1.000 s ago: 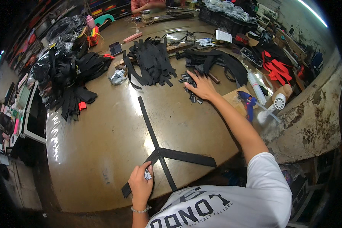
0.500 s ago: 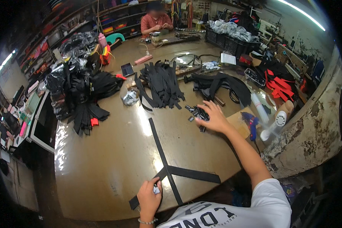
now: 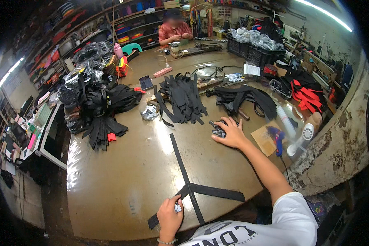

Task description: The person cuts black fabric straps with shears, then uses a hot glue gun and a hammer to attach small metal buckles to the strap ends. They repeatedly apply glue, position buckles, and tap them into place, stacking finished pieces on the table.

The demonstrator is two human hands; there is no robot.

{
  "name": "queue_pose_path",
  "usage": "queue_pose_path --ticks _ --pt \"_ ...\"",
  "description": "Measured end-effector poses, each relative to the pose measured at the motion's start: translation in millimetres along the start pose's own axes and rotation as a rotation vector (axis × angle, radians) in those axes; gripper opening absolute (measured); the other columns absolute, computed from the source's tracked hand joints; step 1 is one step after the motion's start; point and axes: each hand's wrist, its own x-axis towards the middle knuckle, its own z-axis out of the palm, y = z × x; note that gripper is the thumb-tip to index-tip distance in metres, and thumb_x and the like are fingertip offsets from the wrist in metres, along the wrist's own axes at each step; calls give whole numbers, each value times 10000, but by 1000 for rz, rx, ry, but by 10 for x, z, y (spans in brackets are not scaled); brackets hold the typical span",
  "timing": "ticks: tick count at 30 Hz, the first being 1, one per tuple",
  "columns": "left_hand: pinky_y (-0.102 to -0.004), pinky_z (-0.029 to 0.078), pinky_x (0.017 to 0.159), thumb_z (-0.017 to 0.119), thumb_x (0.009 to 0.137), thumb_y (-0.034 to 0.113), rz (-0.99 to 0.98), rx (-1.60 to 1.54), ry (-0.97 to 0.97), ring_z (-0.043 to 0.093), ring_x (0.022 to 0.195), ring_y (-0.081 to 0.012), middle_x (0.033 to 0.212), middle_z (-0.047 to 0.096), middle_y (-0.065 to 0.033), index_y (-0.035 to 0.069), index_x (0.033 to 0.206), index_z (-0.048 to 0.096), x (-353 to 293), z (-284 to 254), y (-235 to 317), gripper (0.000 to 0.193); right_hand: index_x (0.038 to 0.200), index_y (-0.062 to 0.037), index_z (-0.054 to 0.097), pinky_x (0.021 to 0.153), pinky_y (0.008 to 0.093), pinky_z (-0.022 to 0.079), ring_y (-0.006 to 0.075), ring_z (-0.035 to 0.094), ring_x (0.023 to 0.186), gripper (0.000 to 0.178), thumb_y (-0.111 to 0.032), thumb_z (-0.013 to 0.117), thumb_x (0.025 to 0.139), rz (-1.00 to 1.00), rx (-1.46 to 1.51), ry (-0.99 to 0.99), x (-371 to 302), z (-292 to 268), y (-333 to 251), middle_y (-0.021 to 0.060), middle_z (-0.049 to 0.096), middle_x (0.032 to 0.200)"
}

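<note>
Black webbing straps (image 3: 188, 180) lie crossed on the brown worktop (image 3: 123, 176), near its 6 o'clock edge: one long strip runs from about 12 o'clock down toward 6, and two shorter pieces branch off at the crossing, one toward 3 o'clock and one toward 8. The left hand (image 3: 169, 214) rests at that crossing, fingers curled around a small pale object whose kind cannot be made out, and pressing on the lower-left strap end.

At 1 o'clock from the crossing, well apart from it, the right hand (image 3: 229, 133) lies palm down with fingers spread over a small heap of black plastic buckles (image 3: 218, 130), touching them; whether it grips any cannot be told.

Just beyond the buckles, at 12 o'clock, sits a fanned pile of cut black straps (image 3: 182, 100), and to its right a second dark bundle of straps (image 3: 246, 98). At 3 o'clock from the right hand lie a piece of brown cardboard (image 3: 263, 139), a blue-handled tool (image 3: 278, 137) and a white heat gun (image 3: 301, 137). Red straps (image 3: 305, 92) lie farther out at 2 o'clock.

Toward 10 o'clock a large heap of black webbing and clear plastic bags (image 3: 90, 98) covers the worktop's left side, with a phone (image 3: 146, 82) near it. At the far end another person in a red striped shirt (image 3: 174, 30) sits working.
</note>
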Motion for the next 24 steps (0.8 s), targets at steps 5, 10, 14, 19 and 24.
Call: queue_pose_path --ticks 5,10,14,19,24 --pt "-425 501 637 646 873 180 -32 -22 -63 627 749 -342 805 623 -115 124 997 680 47 -84 80 140 1125 -37 613 1051 476 366 335 493 1251 408 -366 648 887 146 464 642 -959 -136 215 160 561 1304" --pt "-425 516 730 655 862 142 -71 -51 -155 646 833 -363 895 669 -164 90 1014 682 85 -168 160 163 990 -16 568 780 326 453 180 544 824 208 -167 669 888 742 209 1111 -1976 -183 940 65 576 911" --pt "-418 515 745 660 872 151 -13 -36 -95 644 831 -364 900 670 -170 64 1009 683 103 -144 117 164 967 -26 537 666 258 412 101 464 728 196 -176 656 927 437 413 1052 -2143 -364 877 -5 497 811" --pt "-430 504 663 625 908 216 -61 -35 -79 627 779 -370 876 644 -152 96 1077 658 52 -50 37 210 864 -65 630 567 221 414 49 497 646 106 -145 693 893 246 675 367 -1970 -146 -208 -32 570 766" --pt "-416 503 655 636 897 205 -49 -41 -63 628 758 -342 871 651 -124 95 1067 670 37 -50 52 205 917 -34 666 582 209 406 35 474 651 108 -141 676 902 386 584 557 -1707 -237 -344 -44 597 789"
